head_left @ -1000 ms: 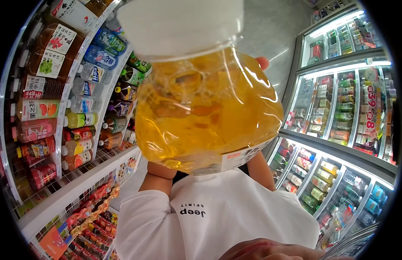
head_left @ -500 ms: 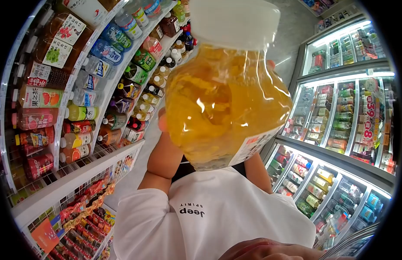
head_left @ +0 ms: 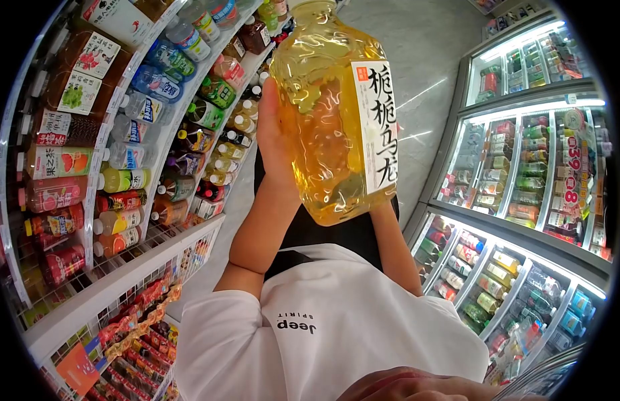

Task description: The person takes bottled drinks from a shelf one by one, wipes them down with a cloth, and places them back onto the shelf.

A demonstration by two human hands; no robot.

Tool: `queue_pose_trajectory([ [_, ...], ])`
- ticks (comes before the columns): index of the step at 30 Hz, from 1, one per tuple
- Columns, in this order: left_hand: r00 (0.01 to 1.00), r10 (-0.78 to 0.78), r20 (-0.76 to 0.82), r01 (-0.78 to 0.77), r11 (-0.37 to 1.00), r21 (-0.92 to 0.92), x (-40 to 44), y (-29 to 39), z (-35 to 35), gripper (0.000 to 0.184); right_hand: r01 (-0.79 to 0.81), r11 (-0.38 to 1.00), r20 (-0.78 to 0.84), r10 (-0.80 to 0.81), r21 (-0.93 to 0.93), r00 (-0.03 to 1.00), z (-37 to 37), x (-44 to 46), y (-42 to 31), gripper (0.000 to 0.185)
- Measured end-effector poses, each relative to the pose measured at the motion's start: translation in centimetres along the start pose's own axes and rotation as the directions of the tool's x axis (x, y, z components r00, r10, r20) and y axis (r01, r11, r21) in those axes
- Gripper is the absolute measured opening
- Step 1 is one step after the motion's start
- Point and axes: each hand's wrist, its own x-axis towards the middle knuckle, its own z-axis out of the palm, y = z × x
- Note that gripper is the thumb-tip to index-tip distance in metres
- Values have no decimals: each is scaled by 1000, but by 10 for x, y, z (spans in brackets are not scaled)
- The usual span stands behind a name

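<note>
A large clear bottle of yellow drink (head_left: 323,127) is held up close in front of me, tilted slightly, its top cut off by the frame edge. Its white label (head_left: 379,127) with black vertical characters faces me on the right side. My left hand (head_left: 276,137) grips the bottle's left side, with most of its fingers hidden behind it. From the lower right my right forearm (head_left: 395,250) reaches up behind the bottle's base. The bottle hides the right hand's fingers, so I cannot tell its grip.
Curved shelves of bottled drinks (head_left: 133,154) line the left, above a wire rack of packaged snacks (head_left: 143,354). Lit glass-door coolers (head_left: 507,174) with more drinks stand on the right. Grey floor (head_left: 427,87) runs between them.
The bottle has moved away from my face and turned, so its label now faces me. Its white cap, large in view before, has gone past the top edge.
</note>
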Motion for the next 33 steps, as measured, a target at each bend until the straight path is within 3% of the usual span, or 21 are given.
queue_pose_trajectory([
  [3,991,23,-129,-4,989,149,0,2,3,61,29,1000,-14,-29,-10,999,-7,3,3,62],
  [6,953,119,-280,-18,941,339,0,-1,4,57,-141,981,144,121,134,982,-14,4,5,63],
  [10,941,-43,-337,143,950,277,-6,-1,6,61,45,999,224,-41,-13,974,-8,5,5,57],
  [11,955,-118,-273,156,981,119,-7,-1,4,59,55,998,237,-46,-32,970,-12,4,7,53],
  [14,959,-218,-181,230,972,51,-11,-8,-2,57,51,999,442,-49,8,896,-13,-1,11,53],
  [16,938,-70,-339,224,869,441,-13,-18,18,55,57,997,566,-74,46,821,-11,-4,11,52],
  [18,941,-44,-335,217,839,499,-11,-24,18,53,49,996,634,-88,78,768,-4,-8,7,53],
  [21,988,-65,-143,144,737,661,-7,-18,13,62,-15,996,619,-45,91,784,0,-8,2,56],
  [24,996,-62,-59,85,645,759,-4,-13,6,72,69,998,406,-65,4,912,-13,-3,-1,61],
  [26,997,-57,-55,78,624,777,-3,-13,-1,75,238,940,-8,-247,-245,969,35,-25,-11,61],
  [29,993,-70,-91,114,627,771,-8,-16,-4,77,405,901,35,-404,-158,914,82,-57,-34,64],
  [32,993,-93,-79,118,576,809,-5,-25,-1,76,634,753,308,-570,-176,762,122,-80,-36,70],
  [33,994,-95,-56,98,532,841,-5,-29,-3,74,661,704,391,-550,-258,738,132,-84,-36,74],
])
